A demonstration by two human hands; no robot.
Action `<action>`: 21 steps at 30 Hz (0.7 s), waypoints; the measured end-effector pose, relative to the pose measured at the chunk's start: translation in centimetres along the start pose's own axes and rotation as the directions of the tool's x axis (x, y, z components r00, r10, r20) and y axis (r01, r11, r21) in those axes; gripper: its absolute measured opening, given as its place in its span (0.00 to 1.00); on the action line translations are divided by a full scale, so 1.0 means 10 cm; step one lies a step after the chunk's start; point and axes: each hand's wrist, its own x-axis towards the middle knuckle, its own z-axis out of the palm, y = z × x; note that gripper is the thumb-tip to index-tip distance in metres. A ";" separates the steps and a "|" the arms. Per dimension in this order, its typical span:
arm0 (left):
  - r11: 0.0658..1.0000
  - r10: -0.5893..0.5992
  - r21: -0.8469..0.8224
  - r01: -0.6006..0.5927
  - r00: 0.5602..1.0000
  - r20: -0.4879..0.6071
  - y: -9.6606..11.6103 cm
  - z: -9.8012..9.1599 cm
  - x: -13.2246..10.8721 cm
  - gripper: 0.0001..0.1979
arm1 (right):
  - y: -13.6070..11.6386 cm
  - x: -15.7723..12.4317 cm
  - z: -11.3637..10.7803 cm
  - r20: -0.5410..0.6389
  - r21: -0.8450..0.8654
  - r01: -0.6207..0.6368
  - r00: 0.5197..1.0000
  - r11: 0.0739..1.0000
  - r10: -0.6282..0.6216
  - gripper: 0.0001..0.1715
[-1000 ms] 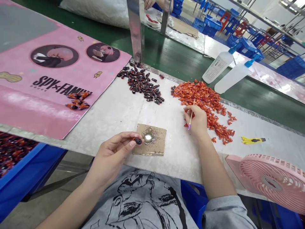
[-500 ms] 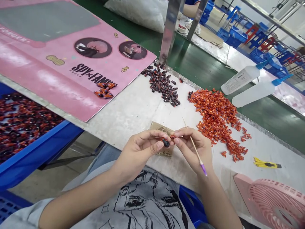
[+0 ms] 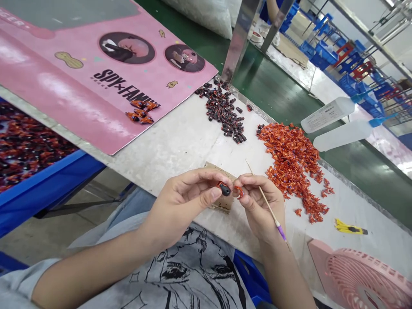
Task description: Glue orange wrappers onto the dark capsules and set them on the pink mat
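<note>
My left hand (image 3: 183, 201) pinches a small black bead-like piece (image 3: 224, 189) with an orange-red edge between thumb and fingers. My right hand (image 3: 259, 206) is close beside it, holding a thin wooden stick (image 3: 264, 199) with a purple band near its lower end. A tiny orange-red curl (image 3: 238, 192) sits at the right hand's fingertips, almost touching the black piece. Beneath the hands lies a square of brown cardboard (image 3: 221, 204), mostly hidden by them. Beyond them lie a heap of dark capsules (image 3: 223, 112) and a larger heap of orange-red scraps (image 3: 291, 163).
A pink printed mat (image 3: 96, 90) covers the table's left part. A blue crate (image 3: 28, 154) of pieces stands at the left. On the right are a yellow utility knife (image 3: 350, 227) and a pink fan (image 3: 360, 274). Plastic squeeze bottles (image 3: 328, 115) lie beyond the table edge.
My right hand has moved left from the orange heap to my left hand, over the cardboard. The orange-red curl now sits at its fingertips. My head has turned, shifting the view.
</note>
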 end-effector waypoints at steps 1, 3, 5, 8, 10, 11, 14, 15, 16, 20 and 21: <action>0.999 0.045 0.024 -0.045 0.999 -0.005 0.01 0.00 -0.01 0.03 | 0.00 -0.02 0.02 -0.021 0.008 -0.015 1.000 1.000 0.015 0.16; 0.986 0.145 0.080 -0.145 0.989 0.000 0.02 0.01 -0.04 0.04 | -0.02 -0.05 0.04 -0.040 0.026 -0.042 0.998 0.999 0.043 0.18; 0.961 0.229 0.151 -0.230 0.973 0.027 0.04 0.03 -0.07 0.06 | -0.04 -0.07 0.05 -0.032 0.048 -0.063 0.997 0.997 0.065 0.18; 0.913 0.306 0.259 -0.316 0.949 0.082 0.06 0.05 -0.09 0.09 | -0.05 -0.09 0.05 0.027 0.046 -0.077 0.997 0.996 0.076 0.16; 0.882 0.337 0.311 -0.355 0.935 0.111 0.05 0.05 -0.10 0.10 | -0.06 -0.10 0.05 0.053 0.034 -0.064 0.997 0.997 0.063 0.14; 0.865 0.357 0.329 -0.377 0.926 0.123 0.04 0.05 -0.09 0.10 | -0.06 -0.10 0.05 0.056 0.031 -0.048 0.997 0.998 0.046 0.13; 0.819 0.410 0.376 -0.434 0.900 0.148 0.01 0.06 -0.08 0.10 | -0.06 -0.11 0.06 0.055 0.022 0.010 0.998 1.000 -0.011 0.10; 0.804 0.424 0.391 -0.448 0.893 0.150 0.00 0.06 -0.08 0.10 | -0.06 -0.11 0.06 0.053 0.013 0.029 0.998 0.999 -0.030 0.09; 0.792 0.434 0.407 -0.456 0.888 0.149 -0.01 0.07 -0.08 0.10 | -0.06 -0.12 0.07 0.048 -0.002 0.051 0.998 0.999 -0.050 0.09; 0.749 0.456 0.470 -0.468 0.878 0.147 0.00 0.09 -0.07 0.10 | -0.06 -0.14 0.09 -0.003 -0.136 0.177 0.984 0.975 -0.179 0.06; 0.740 0.463 0.479 -0.472 0.874 0.146 0.00 0.10 -0.07 0.10 | -0.06 -0.15 0.10 -0.007 -0.180 0.210 0.977 0.961 -0.215 0.05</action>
